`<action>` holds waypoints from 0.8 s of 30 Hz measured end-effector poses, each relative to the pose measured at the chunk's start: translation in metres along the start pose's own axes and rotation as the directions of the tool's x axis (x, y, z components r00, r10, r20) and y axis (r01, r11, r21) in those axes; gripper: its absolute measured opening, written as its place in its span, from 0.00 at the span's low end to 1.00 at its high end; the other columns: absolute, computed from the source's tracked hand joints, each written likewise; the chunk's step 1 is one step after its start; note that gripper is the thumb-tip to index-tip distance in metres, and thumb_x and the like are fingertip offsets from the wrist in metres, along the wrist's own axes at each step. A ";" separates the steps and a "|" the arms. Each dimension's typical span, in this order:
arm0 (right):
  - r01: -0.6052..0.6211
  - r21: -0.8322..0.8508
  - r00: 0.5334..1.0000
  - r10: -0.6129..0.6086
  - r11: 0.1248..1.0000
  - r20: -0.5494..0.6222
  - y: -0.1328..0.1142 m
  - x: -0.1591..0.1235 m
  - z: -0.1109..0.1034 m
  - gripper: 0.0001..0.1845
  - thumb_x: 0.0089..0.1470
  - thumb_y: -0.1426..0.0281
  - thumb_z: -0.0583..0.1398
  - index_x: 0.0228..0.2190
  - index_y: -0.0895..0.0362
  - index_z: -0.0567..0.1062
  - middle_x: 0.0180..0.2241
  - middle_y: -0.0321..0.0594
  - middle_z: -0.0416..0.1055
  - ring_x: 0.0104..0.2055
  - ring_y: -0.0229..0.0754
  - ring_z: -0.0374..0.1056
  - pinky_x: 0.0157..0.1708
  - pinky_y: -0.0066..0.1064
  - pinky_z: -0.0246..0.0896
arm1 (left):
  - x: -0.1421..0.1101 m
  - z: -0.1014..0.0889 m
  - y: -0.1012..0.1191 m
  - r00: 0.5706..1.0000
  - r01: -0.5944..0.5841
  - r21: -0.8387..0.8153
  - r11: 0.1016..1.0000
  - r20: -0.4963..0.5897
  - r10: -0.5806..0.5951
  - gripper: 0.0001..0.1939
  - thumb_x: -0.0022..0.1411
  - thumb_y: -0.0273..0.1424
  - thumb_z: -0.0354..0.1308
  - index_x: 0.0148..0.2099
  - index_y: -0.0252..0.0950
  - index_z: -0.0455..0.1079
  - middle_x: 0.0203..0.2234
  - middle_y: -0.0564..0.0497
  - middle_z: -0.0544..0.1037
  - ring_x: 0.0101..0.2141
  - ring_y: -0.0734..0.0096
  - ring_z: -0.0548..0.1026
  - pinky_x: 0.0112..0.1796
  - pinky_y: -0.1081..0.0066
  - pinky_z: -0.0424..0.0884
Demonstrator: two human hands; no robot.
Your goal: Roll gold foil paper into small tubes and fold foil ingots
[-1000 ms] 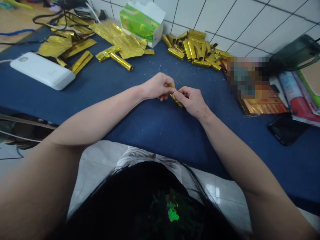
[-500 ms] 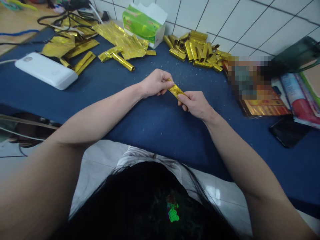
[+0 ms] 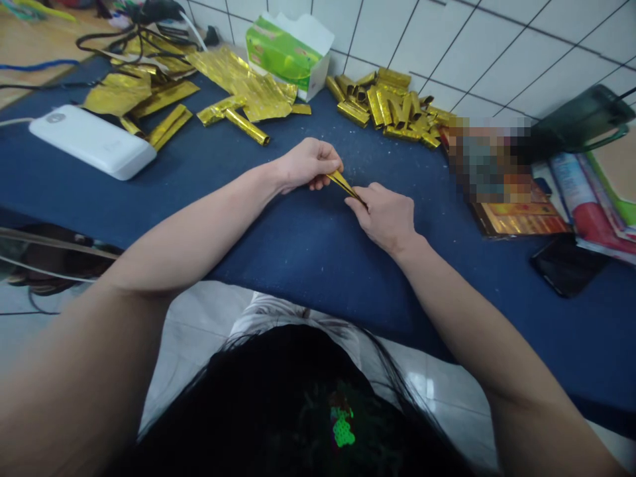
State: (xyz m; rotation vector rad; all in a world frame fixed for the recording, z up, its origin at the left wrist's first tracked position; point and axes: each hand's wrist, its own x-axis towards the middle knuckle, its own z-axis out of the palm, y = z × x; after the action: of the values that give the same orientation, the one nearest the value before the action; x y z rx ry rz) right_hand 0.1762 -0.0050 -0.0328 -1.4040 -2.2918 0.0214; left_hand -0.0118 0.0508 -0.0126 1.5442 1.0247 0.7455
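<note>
Between my hands, over the blue table [image 3: 298, 245], is a narrow folded strip of gold foil paper [image 3: 344, 183], seen edge-on with a dark gap along its side. My left hand [image 3: 314, 164] pinches its far left end between thumb and fingers. The near right end is gripped by my right hand [image 3: 385, 213], thumb and forefinger on it. Beyond my hands lies a pile of short gold foil rolls [image 3: 392, 103]. One single gold roll [image 3: 247, 126] rests just past my left hand, beside crumpled gold foil sheets [image 3: 248, 83].
A white power bank [image 3: 92, 141] lies at the left near tangled black cables [image 3: 134, 33]. A green tissue box [image 3: 288, 53] stands against the tiled wall. To the right are an orange box [image 3: 521, 218], a dark phone [image 3: 569, 262] and a dark green cup [image 3: 576, 122].
The gold strip has turned from showing its flat face to showing its edge. My right hand has rotated, bringing its back upward, and shifted slightly down.
</note>
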 end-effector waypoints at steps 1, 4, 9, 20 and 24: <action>-0.022 0.078 1.000 0.022 0.997 0.000 0.000 0.000 0.000 0.20 0.55 0.54 0.51 0.34 0.56 0.74 0.27 0.39 0.69 0.28 0.39 0.63 0.24 0.29 0.47 | 0.000 0.000 0.000 1.000 -0.011 0.001 1.000 -0.005 0.011 0.03 0.61 0.23 0.51 0.34 0.27 0.64 0.14 0.58 0.63 0.15 0.87 0.63 0.19 0.82 0.56; -0.148 0.383 0.989 0.139 0.912 0.050 0.004 0.003 0.000 0.26 0.55 0.50 0.47 0.32 0.57 0.73 0.22 0.36 0.67 0.22 0.35 0.61 0.23 0.27 0.50 | -0.001 -0.001 0.001 0.999 -0.044 0.006 0.999 -0.006 0.044 0.04 0.59 0.18 0.50 0.36 0.28 0.65 0.15 0.58 0.62 0.17 0.86 0.65 0.21 0.82 0.58; -0.272 0.623 0.960 0.166 0.733 0.224 0.008 0.007 -0.001 0.29 0.54 0.48 0.47 0.21 0.58 0.70 0.15 0.33 0.63 0.15 0.30 0.54 0.18 0.26 0.49 | -0.005 0.007 0.006 0.993 -0.117 0.029 0.993 0.029 0.117 0.08 0.58 0.17 0.50 0.38 0.28 0.66 0.15 0.59 0.62 0.18 0.85 0.66 0.22 0.81 0.61; -0.248 0.628 0.968 0.170 0.737 0.183 0.005 0.005 0.000 0.23 0.52 0.51 0.53 0.21 0.57 0.68 0.13 0.30 0.60 0.14 0.29 0.52 0.16 0.25 0.46 | -0.008 0.013 0.006 0.995 -0.089 0.151 0.984 0.064 0.080 0.06 0.58 0.24 0.55 0.29 0.29 0.64 0.12 0.58 0.64 0.13 0.87 0.61 0.18 0.81 0.56; -0.261 0.631 0.963 0.156 0.730 0.218 0.006 0.005 0.002 0.21 0.48 0.51 0.57 0.22 0.57 0.67 0.12 0.29 0.60 0.14 0.29 0.52 0.16 0.25 0.45 | -0.009 0.016 0.008 0.993 -0.100 0.161 0.982 0.074 0.089 0.07 0.57 0.24 0.56 0.27 0.30 0.63 0.11 0.59 0.63 0.12 0.88 0.60 0.17 0.81 0.54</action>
State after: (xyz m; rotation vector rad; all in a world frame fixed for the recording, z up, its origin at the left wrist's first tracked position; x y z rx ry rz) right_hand 0.1787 0.0026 -0.0337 -1.2761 -1.9081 0.9477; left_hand -0.0003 0.0354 -0.0080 1.7585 0.9895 0.6836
